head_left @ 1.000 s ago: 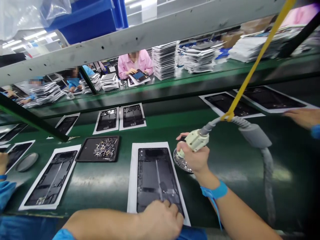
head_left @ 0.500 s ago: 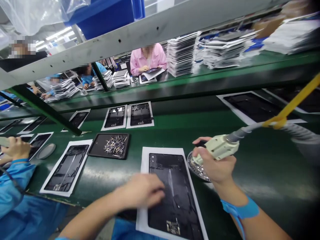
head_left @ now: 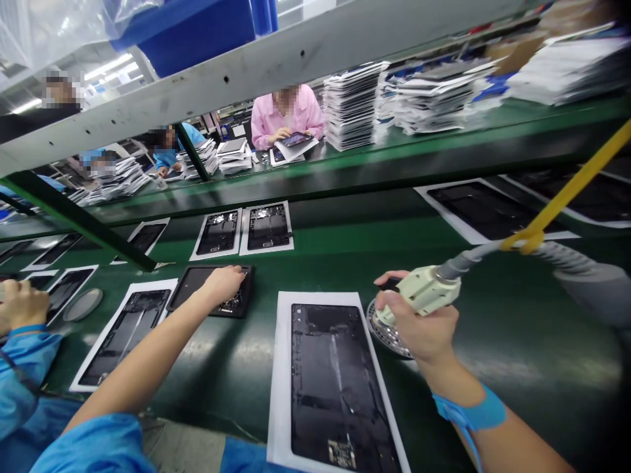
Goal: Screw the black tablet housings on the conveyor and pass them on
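My left hand reaches into a black tray of small metallic parts. Its fingertips are over the parts, and whether they pinch one is too small to tell. In my right hand is a pale green handheld tool with a grey cable, held above a round perforated metal dish. Between my hands, a black tablet-like housing lies on a white sheet. A blue band circles my right wrist.
Another housing lies left of the tray, beside a round grey lid. A co-worker's hand is at far left. A green post slants down to the bench. A yellow strap holds the tool cable.
My left hand has moved from over the near housing, left and away from me, to the parts tray. My right hand still holds the tool at the dish. The view has shifted slightly.
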`<act>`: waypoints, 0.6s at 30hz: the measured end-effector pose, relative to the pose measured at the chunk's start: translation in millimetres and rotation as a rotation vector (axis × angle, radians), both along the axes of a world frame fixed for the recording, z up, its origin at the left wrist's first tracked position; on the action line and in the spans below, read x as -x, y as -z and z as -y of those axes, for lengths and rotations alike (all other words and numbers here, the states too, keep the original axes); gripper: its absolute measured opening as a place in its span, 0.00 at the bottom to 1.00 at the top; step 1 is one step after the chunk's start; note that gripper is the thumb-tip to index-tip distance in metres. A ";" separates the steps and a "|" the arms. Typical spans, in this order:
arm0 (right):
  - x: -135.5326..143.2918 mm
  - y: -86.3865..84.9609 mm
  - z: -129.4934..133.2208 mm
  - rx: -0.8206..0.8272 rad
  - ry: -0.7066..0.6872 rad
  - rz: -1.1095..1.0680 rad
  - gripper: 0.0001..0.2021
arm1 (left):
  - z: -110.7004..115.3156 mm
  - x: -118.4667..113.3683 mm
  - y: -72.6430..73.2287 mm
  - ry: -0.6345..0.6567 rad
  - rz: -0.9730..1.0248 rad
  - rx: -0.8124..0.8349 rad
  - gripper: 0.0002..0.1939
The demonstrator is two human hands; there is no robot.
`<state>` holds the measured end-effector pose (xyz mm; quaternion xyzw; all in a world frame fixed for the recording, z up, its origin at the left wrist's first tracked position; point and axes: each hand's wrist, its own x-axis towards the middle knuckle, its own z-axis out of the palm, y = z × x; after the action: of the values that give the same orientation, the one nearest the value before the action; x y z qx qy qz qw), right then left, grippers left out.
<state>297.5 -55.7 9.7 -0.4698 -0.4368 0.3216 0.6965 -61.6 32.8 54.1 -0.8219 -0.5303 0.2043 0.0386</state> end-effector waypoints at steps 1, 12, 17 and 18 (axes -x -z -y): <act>-0.4 0.9 -0.1 -0.002 -0.001 0.001 0.10 | -2.4 -3.3 0.1 0.007 -0.013 0.013 0.13; -2.2 -0.5 0.8 -0.043 0.004 0.036 0.09 | 4.5 8.0 -29.7 -0.132 0.468 -0.069 0.08; -1.0 1.6 0.5 -0.057 -0.016 0.043 0.10 | 36.4 -12.7 -17.1 -0.270 1.064 0.078 0.17; -1.3 3.0 0.4 -0.059 -0.019 0.043 0.10 | 40.0 -21.0 -7.7 -0.284 1.136 0.111 0.18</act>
<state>298.8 -56.1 6.8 -0.4518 -0.4655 0.3050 0.6973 -40.7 -7.2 61.8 -0.7243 -0.5615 -0.2374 -0.3223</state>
